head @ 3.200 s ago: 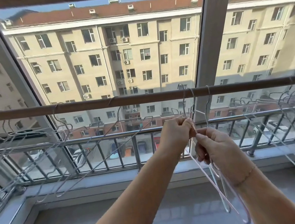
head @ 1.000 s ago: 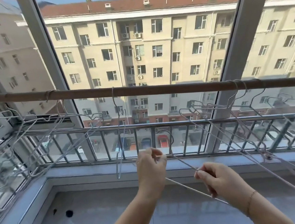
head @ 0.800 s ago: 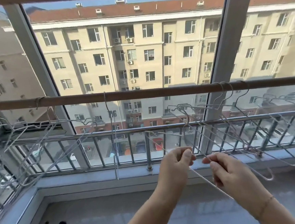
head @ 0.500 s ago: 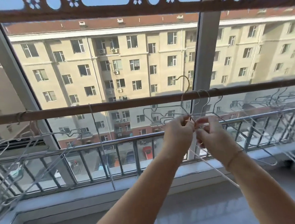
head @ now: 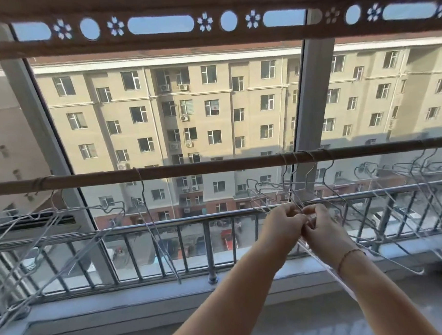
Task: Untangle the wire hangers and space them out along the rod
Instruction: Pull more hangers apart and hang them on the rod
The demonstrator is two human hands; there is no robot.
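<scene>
- We are working on a tangled bunch of wire hangers. It is hanging by its hooks from the rod, right of the middle and in front of the window post.
- Our left hand is curling its fingers in on thin wire in that bunch, a little below the rod, and pinching it.
- Our right hand is touching the left one, knuckle to knuckle, with its fingers also bent in and gripping the wire.
- A long wire leg is running down past the right wrist, where a thin bracelet is sitting.
- A single hanger is hanging edge-on from the rod, well apart from the hands on their left.
- A left cluster of hangers is crowding the far end of the rod, and a right cluster is bunching at the other end.
- Beyond the glass a metal railing is running across, with a tall apartment block rising behind it.
- Above, a brown valance with cut-out flowers is spanning the top.
</scene>
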